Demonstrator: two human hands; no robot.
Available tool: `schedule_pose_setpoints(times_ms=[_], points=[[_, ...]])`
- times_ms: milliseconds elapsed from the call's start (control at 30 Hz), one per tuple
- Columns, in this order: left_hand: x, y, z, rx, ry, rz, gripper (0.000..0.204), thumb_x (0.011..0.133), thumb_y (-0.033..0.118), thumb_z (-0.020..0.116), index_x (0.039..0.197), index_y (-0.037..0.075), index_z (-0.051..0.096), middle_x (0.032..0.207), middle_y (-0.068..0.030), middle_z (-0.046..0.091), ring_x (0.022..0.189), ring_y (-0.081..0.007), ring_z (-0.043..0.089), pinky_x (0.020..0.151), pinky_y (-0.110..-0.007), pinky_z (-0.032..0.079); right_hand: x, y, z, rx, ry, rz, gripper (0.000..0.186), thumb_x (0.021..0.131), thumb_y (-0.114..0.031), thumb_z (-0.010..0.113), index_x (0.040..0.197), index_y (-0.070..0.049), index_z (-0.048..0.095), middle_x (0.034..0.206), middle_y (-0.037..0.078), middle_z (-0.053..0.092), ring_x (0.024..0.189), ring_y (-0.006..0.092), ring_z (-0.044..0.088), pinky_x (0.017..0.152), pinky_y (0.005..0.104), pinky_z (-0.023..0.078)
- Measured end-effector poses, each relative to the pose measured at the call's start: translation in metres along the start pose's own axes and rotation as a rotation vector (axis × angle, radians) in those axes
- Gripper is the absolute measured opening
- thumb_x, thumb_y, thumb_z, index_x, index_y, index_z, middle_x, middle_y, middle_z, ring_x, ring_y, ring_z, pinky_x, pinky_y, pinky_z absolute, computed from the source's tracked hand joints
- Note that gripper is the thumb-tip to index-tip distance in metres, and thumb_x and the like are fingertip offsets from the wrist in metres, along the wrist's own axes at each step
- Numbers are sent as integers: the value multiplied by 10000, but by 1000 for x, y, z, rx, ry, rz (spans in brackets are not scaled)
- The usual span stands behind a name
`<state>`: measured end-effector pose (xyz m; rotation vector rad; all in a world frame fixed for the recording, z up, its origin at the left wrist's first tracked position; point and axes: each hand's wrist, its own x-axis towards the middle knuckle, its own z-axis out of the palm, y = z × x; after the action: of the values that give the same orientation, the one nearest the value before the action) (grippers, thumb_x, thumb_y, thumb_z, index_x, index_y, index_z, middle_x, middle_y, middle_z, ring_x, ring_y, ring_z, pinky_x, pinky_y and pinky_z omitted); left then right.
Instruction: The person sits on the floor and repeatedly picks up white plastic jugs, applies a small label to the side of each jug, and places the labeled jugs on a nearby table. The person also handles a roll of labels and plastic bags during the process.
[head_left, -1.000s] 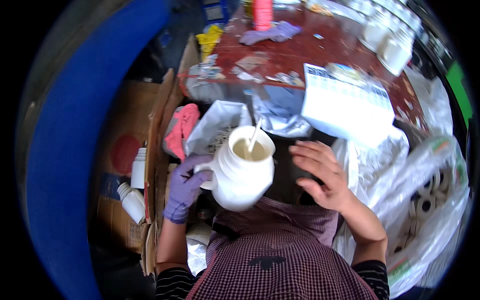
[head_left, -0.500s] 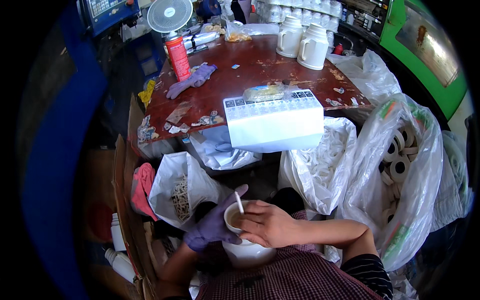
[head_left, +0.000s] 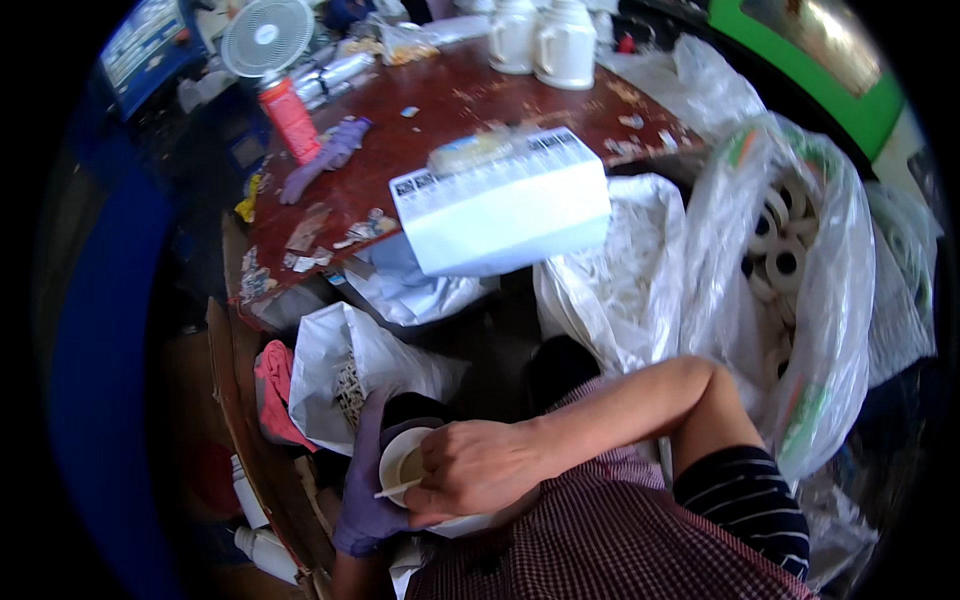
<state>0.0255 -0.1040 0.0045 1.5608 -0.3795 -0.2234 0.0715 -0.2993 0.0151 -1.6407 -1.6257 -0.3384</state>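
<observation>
In my lap is a white round-mouthed plastic vessel (head_left: 400, 443), its opening facing up toward me and tan-coloured inside. My left hand (head_left: 362, 500), in a purple glove, is wrapped round the vessel's left side with the thumb pointing up. Bare and bent over the mouth, my right hand (head_left: 480, 468) has its fingers curled at the rim. A thin white stick (head_left: 398, 489) sticks out leftward from its fingers across the opening. The fingertips inside the mouth are hidden. Part of a white rounded body (head_left: 466, 524) shows below the right hand.
Ahead stands a worn red table (head_left: 400, 120) with white jugs (head_left: 566, 45), a fan (head_left: 266, 38), a red can (head_left: 290, 118) and a purple glove (head_left: 328, 160). A white box (head_left: 505, 215) overhangs its front edge. Bags hold white sticks (head_left: 348, 392), white strips (head_left: 625, 255) and rings (head_left: 785, 265).
Both hands and the vessel have moved left and slightly down. The stick has swung from upright to nearly level, and my right hand now covers more of the mouth. The view has shifted too.
</observation>
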Motion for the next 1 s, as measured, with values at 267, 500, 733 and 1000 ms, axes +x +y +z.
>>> schedule_pose_setpoints(times_ms=[267, 500, 733, 1000], points=[[19, 24, 5, 266, 84, 41, 1257, 634, 173, 892, 1561, 26, 56, 1305, -181, 558, 1176, -300, 582, 1012, -412, 463, 3, 29, -36, -95, -65, -97, 206, 825, -226, 654, 836, -33, 587, 770, 95, 612, 765, 259, 608, 753, 384, 523], [47, 13, -12, 533, 31, 11, 1213, 632, 199, 897, 1536, -35, 122, 1242, -178, 592, 1145, -282, 604, 998, -399, 467, 2, 54, -65, -656, -307, -215, 175, 710, -222, 624, 712, -47, 630, 695, 5, 592, 769, 170, 561, 690, 303, 436], [24, 2, -9, 456, 141, 57, 1217, 605, 216, 907, 1517, -60, 150, 1240, -181, 597, 1153, -291, 611, 1013, -393, 468, -7, 74, -66, -472, -279, -78, 305, 689, -181, 664, 980, -98, 701, 603, -15, 506, 589, 130, 534, 628, 298, 409], [8, -18, 5, 610, 97, -121, 1149, 599, 294, 902, 1495, -14, 254, 1173, -203, 628, 1079, -380, 620, 958, -453, 479, 2, 67, -53, -499, -242, -13, 143, 753, -97, 667, 888, -53, 655, 619, 6, 519, 558, 138, 523, 649, 296, 453]])
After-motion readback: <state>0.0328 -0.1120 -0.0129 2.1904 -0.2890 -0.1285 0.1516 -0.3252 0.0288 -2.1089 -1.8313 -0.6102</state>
